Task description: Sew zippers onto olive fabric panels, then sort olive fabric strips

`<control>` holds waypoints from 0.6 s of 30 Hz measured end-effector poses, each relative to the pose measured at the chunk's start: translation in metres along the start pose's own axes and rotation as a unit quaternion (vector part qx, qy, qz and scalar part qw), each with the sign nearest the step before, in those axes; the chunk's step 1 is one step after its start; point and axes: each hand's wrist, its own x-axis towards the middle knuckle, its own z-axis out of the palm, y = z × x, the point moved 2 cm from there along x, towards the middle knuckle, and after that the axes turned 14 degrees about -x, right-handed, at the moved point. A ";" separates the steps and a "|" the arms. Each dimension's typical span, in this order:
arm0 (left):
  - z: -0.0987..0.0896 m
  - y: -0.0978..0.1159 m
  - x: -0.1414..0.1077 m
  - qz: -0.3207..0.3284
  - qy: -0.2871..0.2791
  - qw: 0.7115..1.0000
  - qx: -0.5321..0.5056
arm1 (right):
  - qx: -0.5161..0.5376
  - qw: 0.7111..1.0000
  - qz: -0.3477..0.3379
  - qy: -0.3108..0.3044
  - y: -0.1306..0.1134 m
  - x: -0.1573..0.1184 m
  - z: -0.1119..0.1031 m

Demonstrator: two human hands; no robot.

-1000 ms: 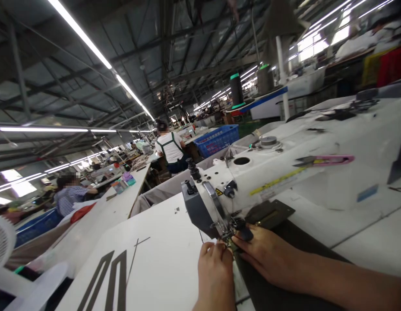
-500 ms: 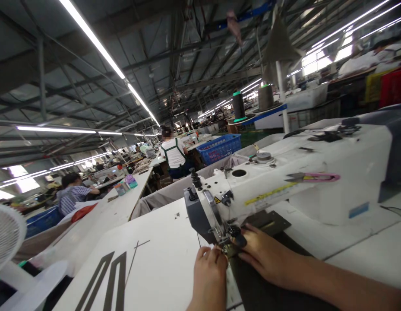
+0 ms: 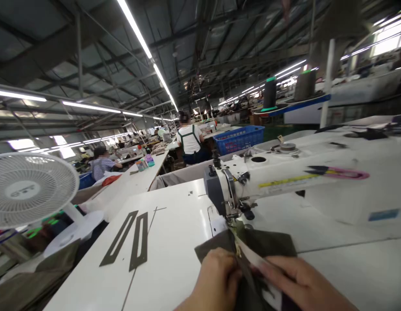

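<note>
Dark olive fabric (image 3: pixel 268 242) lies on the machine table in front of the sewing machine's needle area (image 3: pixel 232 216). A pale strip (image 3: pixel 247 252) and a narrow brassy line run along it from the presser foot toward me. My left hand (image 3: pixel 216 278) is closed on the fabric's left part, its fingers curled under. On the other side, my right hand (image 3: pixel 295 280) pinches the fabric beside the pale strip, the thumb partly hidden. Both hands are nearer to me than the needle. Below them the fabric is folded and blurred.
Two dark slotted templates (image 3: pixel 140 242) lie on the white table (image 3: pixel 174 224) at left. A white fan (image 3: pixel 35 190) stands at the far left. Pink-handled thread snips (image 3: pixel 338 172) rest on the machine arm. Co-workers sit beyond, near a blue basket (image 3: pixel 239 140).
Both hands have drawn back from the needle toward me. The fabric's front is now raised and spread between them, showing the pale strip. The view has swung left, bringing in more of the fan.
</note>
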 end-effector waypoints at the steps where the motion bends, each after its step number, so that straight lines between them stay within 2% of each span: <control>1: -0.005 0.004 0.003 -0.045 0.014 0.999 -0.007 | 0.048 0.998 0.033 -0.021 -0.007 0.007 -0.008; 3: -0.017 0.012 0.009 -0.085 0.066 0.994 -0.009 | 0.046 0.997 0.042 -0.053 -0.014 0.017 -0.023; 4: -0.021 0.014 0.012 -0.077 0.079 0.994 -0.011 | 0.018 0.998 0.031 -0.057 -0.015 0.020 -0.030; 6: -0.021 0.018 0.020 -0.023 0.052 0.998 -0.019 | -0.049 0.997 -0.001 -0.055 -0.014 0.024 -0.039; 9: -0.008 0.014 0.033 0.051 -0.005 0.999 -0.010 | -0.102 0.993 -0.049 -0.044 -0.017 0.032 -0.048; 13: 0.002 0.005 0.048 0.045 -0.004 0.999 0.016 | -0.134 0.985 -0.107 -0.037 -0.023 0.043 -0.062; 15: 0.000 0.005 0.053 0.041 -0.009 0.999 0.007 | -0.162 0.977 -0.137 0.001 -0.024 0.041 -0.067; 17: -0.005 0.006 0.055 0.046 -0.014 0.999 -0.008 | -0.221 0.958 -0.161 0.089 -0.026 0.030 -0.061; 18: -0.008 0.007 0.056 0.048 -0.013 0.999 -0.010 | -0.255 0.942 -0.172 0.136 -0.028 0.022 -0.052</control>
